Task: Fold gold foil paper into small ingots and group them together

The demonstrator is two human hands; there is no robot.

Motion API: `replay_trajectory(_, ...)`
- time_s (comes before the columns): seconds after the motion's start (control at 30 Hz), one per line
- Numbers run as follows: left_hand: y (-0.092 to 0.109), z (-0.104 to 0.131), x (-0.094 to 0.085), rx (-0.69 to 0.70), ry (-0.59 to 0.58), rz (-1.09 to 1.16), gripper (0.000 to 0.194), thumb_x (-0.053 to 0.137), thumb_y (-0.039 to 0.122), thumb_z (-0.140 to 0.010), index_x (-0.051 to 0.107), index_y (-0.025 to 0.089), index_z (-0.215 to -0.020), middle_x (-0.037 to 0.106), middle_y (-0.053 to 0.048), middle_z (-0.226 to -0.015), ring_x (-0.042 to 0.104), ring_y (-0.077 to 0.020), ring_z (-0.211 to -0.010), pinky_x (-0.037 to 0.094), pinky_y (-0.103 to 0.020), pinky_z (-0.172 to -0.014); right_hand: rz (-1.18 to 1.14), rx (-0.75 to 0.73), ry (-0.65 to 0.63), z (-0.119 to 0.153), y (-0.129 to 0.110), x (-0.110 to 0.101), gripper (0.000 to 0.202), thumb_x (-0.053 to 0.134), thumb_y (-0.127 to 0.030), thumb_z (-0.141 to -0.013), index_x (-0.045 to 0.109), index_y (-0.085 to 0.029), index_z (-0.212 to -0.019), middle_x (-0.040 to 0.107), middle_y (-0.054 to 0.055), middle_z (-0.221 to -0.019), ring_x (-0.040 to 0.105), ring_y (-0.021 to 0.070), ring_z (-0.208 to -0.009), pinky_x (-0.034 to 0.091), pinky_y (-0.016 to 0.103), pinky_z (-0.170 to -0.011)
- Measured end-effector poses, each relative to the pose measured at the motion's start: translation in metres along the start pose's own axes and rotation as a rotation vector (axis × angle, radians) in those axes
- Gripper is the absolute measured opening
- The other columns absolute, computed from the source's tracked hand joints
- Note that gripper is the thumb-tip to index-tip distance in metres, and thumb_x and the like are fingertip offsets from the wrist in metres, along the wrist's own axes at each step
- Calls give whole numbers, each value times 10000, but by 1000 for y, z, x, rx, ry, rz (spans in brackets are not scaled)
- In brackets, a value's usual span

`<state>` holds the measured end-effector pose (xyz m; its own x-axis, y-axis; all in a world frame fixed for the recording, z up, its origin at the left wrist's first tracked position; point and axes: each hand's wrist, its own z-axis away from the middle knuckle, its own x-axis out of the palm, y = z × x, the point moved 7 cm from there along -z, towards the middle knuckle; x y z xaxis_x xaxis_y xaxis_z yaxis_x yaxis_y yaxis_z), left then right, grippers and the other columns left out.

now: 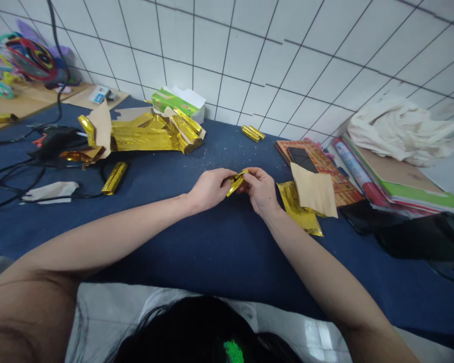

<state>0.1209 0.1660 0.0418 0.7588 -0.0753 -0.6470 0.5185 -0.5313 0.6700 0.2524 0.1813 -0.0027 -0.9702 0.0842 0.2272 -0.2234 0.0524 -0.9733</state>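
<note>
Over the middle of the dark blue cloth, my left hand (212, 189) and my right hand (262, 189) pinch a small piece of gold foil paper (236, 184) between them. The piece looks folded or part-rolled, and the fingertips hide its ends. Close to my right forearm lie flat gold foil sheets (300, 212) with a tan paper square (316, 190) on top. Two or so small gold rolls (253, 133) rest beyond my hands near the wall. Another gold roll (114, 178) lies to the left.
A larger heap of gold foil paper (144, 135) sits at the back left, before a green tissue box (177, 102). A black glue gun (56, 141) with loose cables is further left. On the right are a patterned board (338, 186), stacked books (412, 184) and a white cloth bag (401, 128).
</note>
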Motion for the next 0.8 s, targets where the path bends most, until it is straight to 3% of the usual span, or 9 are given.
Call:
replay_trajectory(0.4,-3,0,20,6,-184,354,506,383,53,-728,569,222,-1168,670,3,-913,626,-117,-717,508,-232,-668,-136,99,63,-10,8,-13,157,647,-211,-607,550,-185,-727,563,-58,-535,470,69,-378,429,219,-387)
replay_trajectory(0.63,-1,4,18,-3,-145,246,519,417,45,-703,576,222,-1164,672,0,-937,622,-159,-834,498,-265,-754,-121,47,120,-5,1,-14,255,662,-230,-615,518,-201,-823,570,-66,-585,499,81,-413,443,231,-421)
replay_trajectory(0.8,6,4,12,20,-119,169,519,383,38,-704,574,211,-1154,669,-5,-941,619,-161,-848,473,-283,-788,-51,-35,80,0,-8,-8,412,704,-271,-594,470,-240,-932,581,-59,-693,552,105,-516,491,261,-491)
